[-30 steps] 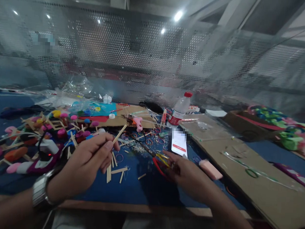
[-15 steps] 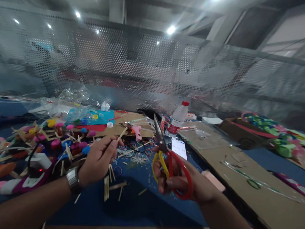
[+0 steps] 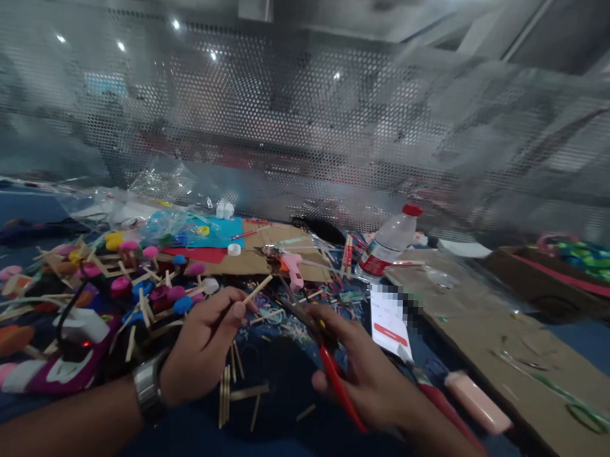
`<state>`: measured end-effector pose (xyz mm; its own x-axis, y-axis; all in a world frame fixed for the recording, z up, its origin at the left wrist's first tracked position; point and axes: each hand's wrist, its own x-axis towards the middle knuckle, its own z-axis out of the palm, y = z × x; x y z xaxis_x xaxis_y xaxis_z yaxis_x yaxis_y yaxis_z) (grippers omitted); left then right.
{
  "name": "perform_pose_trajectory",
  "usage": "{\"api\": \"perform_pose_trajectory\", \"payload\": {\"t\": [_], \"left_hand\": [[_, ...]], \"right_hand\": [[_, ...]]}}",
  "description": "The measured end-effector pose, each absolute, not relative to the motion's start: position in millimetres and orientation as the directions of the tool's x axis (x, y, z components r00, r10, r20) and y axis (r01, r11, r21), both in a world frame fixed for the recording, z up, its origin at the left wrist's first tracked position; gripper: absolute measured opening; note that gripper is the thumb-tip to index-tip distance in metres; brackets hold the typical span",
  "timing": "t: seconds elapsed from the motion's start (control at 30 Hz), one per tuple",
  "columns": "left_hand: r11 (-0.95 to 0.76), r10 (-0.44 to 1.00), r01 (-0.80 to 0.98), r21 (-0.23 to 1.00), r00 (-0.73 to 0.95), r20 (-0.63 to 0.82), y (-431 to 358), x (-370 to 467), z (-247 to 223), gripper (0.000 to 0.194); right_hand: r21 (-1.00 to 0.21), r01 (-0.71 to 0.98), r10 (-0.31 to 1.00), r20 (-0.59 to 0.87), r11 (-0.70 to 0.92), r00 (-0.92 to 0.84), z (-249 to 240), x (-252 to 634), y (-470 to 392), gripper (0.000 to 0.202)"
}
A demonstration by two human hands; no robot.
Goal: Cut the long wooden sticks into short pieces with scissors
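Between the thumb and fingers of my left hand (image 3: 205, 345) is a thin wooden stick (image 3: 257, 289), pointing up and to the right. My right hand (image 3: 363, 370) grips scissors with a red handle (image 3: 337, 386), their dark blades aimed up and left toward the stick without a visible touch. Whether the blades are parted is hard to see. Below my left hand, several cut sticks (image 3: 224, 396) lie on the blue table surface (image 3: 272, 447). Beyond the blades, a pink glue gun (image 3: 293, 271) rests near scattered wood bits and rubber bands.
On the left are colourful lollipop-like pieces (image 3: 145, 289) and a purple power strip (image 3: 75, 367). A bottle (image 3: 389, 245) stands behind a lit phone (image 3: 389, 321). At the right lie a peach-coloured object (image 3: 478, 401) and cardboard (image 3: 510, 369). A perforated screen (image 3: 289, 121) rises behind.
The scissors have tipped from upright down toward the left, closer to the stick, and my right hand has turned with them. The view has shifted, so most objects sit further right.
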<state>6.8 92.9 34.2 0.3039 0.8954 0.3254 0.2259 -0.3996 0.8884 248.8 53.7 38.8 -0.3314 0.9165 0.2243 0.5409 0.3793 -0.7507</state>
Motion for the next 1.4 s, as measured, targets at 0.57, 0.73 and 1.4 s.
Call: {"api": "perform_pose_trajectory", "payload": {"t": [0.57,0.73,1.4], "left_hand": [[-0.527,0.824,0.341,0.778,0.429,0.370,80.6,10.7,35.9,0.023],[-0.555,0.809,0.356,0.752,0.441,0.388,78.1,12.6,37.2,0.018],[-0.442,0.851,0.479,0.758,0.490,0.187,78.7,15.5,31.0,0.029]], "right_hand": [[-0.890,0.454,0.903,-0.154,0.049,-0.400,22.6,244.5,23.0,0.088],[-0.917,0.396,0.880,-0.160,0.034,-0.446,23.1,244.1,22.8,0.087],[-0.896,0.444,0.892,-0.194,0.009,-0.409,36.7,230.0,27.0,0.051]]}}
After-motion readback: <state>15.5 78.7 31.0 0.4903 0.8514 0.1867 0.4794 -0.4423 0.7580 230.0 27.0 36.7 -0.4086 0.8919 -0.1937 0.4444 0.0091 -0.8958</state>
